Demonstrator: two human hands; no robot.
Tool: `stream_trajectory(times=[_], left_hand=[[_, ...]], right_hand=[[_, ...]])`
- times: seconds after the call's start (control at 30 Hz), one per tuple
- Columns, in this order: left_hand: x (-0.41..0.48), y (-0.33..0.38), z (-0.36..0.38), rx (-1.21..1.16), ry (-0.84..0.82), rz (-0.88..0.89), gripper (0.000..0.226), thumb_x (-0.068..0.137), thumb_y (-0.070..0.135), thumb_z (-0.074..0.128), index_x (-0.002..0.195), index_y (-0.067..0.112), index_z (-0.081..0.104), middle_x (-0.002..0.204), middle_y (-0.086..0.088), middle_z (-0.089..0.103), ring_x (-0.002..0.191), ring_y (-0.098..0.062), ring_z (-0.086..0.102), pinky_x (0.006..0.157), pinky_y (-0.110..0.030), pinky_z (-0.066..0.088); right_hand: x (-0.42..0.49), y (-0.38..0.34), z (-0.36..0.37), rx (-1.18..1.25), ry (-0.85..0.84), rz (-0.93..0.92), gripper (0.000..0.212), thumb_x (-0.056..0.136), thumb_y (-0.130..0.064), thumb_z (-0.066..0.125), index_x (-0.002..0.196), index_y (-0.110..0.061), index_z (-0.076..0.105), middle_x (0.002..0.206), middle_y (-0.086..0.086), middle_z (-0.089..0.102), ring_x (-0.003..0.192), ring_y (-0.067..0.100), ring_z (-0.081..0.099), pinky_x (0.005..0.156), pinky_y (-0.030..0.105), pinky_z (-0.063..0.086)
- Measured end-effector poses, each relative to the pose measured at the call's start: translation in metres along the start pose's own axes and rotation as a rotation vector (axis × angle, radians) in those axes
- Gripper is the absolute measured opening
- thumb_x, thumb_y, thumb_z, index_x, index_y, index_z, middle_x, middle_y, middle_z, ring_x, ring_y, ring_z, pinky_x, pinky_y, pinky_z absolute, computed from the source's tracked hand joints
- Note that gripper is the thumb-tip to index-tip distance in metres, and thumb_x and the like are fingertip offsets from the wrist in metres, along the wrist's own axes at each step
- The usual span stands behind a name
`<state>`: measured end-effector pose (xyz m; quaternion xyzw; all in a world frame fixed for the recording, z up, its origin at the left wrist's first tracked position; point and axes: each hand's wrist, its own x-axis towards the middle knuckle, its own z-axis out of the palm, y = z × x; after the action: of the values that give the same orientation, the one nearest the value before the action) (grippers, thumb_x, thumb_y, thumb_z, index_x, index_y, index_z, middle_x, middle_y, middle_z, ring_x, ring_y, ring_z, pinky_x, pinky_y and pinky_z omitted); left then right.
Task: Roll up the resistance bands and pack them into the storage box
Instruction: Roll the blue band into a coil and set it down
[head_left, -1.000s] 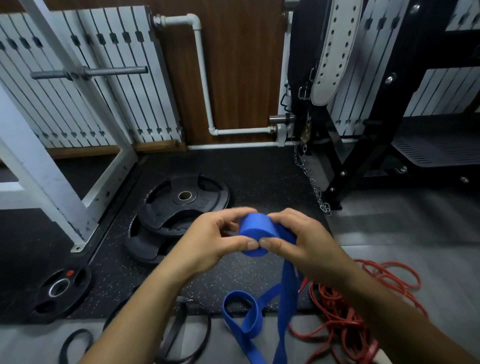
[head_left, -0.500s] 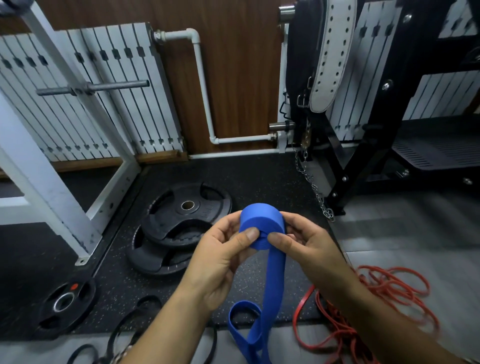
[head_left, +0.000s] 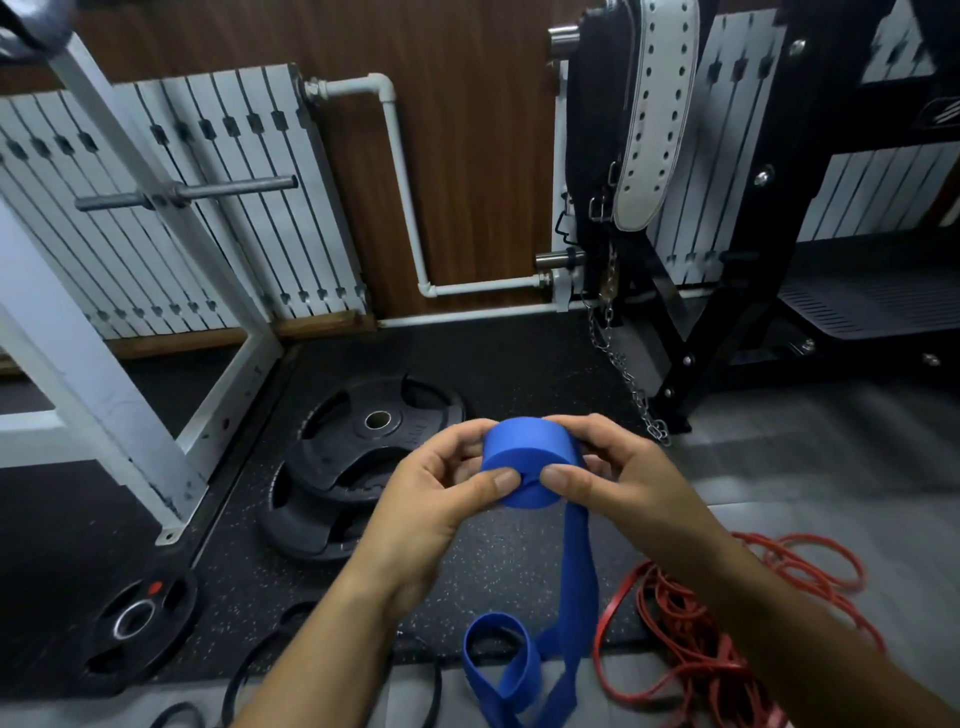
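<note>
Open room mostly on the right: smooth grey floor (head_left: 831, 467), bounded on the far side by the feet of a black steel rack (head_left: 727, 291) and a hanging metal chain (head_left: 631, 387). Left of that, a black speckled rubber mat (head_left: 509, 561), hemmed on its left by a white painted steel frame (head_left: 104, 384). On the mat, two stacked round black weight plates (head_left: 358, 457) with grip holes, and at near left a smaller black plate with a red dot (head_left: 137, 621). In mid-air above the mat, at centre, a wide flat blue rubber resistance band (head_left: 524, 462), wound into a tight, smooth cylinder. Left hand (head_left: 426, 499) clamped on the roll, thumb on its near flat face, fingers curled behind the far side. Right hand (head_left: 618, 478) gripping likewise, thumb pressed beside the other thumb, fingers wrapped over the top. Unrolled tail hanging from the right of the roll down to the floor, ending in a loose folded loop near the bottom edge. Just right of the tail, a tangle of thin red rubber bands (head_left: 691, 639) spread across mat edge and grey floor. At near left, thin black band loops (head_left: 227, 693) lying flat, partly hidden by the left forearm.
</note>
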<state>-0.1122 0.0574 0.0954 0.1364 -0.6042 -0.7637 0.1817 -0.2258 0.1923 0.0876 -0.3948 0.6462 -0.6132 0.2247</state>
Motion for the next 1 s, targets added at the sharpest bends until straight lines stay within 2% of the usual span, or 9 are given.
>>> stream_trajectory(times=[0.17,0.27,0.3,0.43,0.5,0.6,0.7,0.87,1.0], left_hand=[[-0.003,-0.006,0.014,-0.323,0.063,-0.061,0.038,0.068,0.004,0.061,0.105,0.005,0.058,0.089,-0.008,0.071,0.08,-0.015,0.07,0.064,-0.023,0.057],[-0.002,-0.01,0.015,-0.363,0.08,-0.093,0.04,0.068,0.006,0.062,0.107,0.005,0.058,0.091,-0.008,0.071,0.082,-0.016,0.069,0.065,-0.023,0.057],[-0.002,-0.009,0.012,-0.272,0.075,-0.099,0.039,0.068,0.007,0.067,0.106,0.009,0.06,0.093,-0.005,0.071,0.086,-0.016,0.068,0.07,-0.023,0.057],[0.005,-0.006,-0.011,0.518,0.02,0.02,0.048,0.07,0.016,0.078,0.109,0.037,0.059,0.116,0.008,0.061,0.106,-0.007,0.058,0.085,-0.016,0.047],[0.006,-0.007,-0.014,0.571,-0.088,0.022,0.048,0.071,0.016,0.076,0.104,0.046,0.06,0.104,0.009,0.066,0.094,-0.007,0.061,0.081,-0.017,0.047],[0.003,-0.007,-0.008,0.395,-0.076,-0.004,0.034,0.062,0.017,0.073,0.092,0.034,0.07,0.08,0.002,0.067,0.074,-0.01,0.059,0.069,-0.017,0.047],[0.001,-0.005,-0.002,0.104,-0.041,-0.034,0.037,0.06,0.005,0.075,0.093,0.02,0.069,0.084,-0.001,0.072,0.076,-0.01,0.066,0.067,-0.018,0.052],[-0.001,-0.005,0.002,-0.166,0.035,-0.063,0.038,0.062,0.007,0.065,0.099,0.009,0.061,0.084,-0.002,0.072,0.075,-0.012,0.069,0.063,-0.023,0.057],[-0.003,-0.009,0.005,-0.216,0.05,-0.08,0.036,0.065,0.007,0.063,0.102,0.009,0.06,0.089,-0.004,0.072,0.081,-0.015,0.069,0.068,-0.027,0.058]], right_hand=[[-0.003,0.002,0.009,0.253,0.044,0.035,0.033,0.074,-0.021,0.072,0.106,-0.019,0.061,0.101,-0.002,0.069,0.093,0.007,0.065,0.075,0.016,0.049],[-0.001,0.002,0.009,0.227,0.051,0.034,0.035,0.071,-0.022,0.064,0.105,-0.018,0.06,0.099,-0.002,0.07,0.091,0.004,0.066,0.074,0.013,0.049],[0.0,0.003,0.007,0.175,0.045,0.031,0.035,0.07,-0.023,0.063,0.105,-0.018,0.06,0.099,-0.001,0.069,0.09,0.004,0.065,0.074,0.013,0.049],[0.002,0.009,-0.003,-0.283,-0.013,-0.021,0.032,0.075,-0.036,0.071,0.102,-0.021,0.062,0.091,-0.004,0.059,0.084,0.006,0.057,0.073,0.015,0.044],[0.001,0.012,-0.003,-0.449,-0.065,-0.055,0.037,0.07,-0.039,0.066,0.103,-0.021,0.063,0.09,-0.002,0.058,0.084,0.007,0.054,0.071,0.014,0.04],[0.001,0.008,-0.003,-0.247,-0.102,0.009,0.035,0.066,-0.031,0.075,0.097,-0.019,0.064,0.093,0.008,0.061,0.078,0.003,0.057,0.069,0.014,0.045],[0.0,0.003,-0.005,0.119,-0.068,0.082,0.034,0.067,-0.02,0.074,0.099,-0.017,0.064,0.098,0.007,0.065,0.083,0.007,0.064,0.071,0.017,0.051],[-0.001,0.0,0.007,0.275,0.013,0.071,0.039,0.065,-0.018,0.067,0.103,-0.021,0.061,0.095,-0.004,0.071,0.09,0.004,0.066,0.075,0.014,0.051],[0.0,0.002,0.009,0.215,0.047,0.034,0.035,0.066,-0.02,0.065,0.102,-0.021,0.061,0.095,-0.005,0.072,0.091,0.006,0.067,0.076,0.014,0.051]])
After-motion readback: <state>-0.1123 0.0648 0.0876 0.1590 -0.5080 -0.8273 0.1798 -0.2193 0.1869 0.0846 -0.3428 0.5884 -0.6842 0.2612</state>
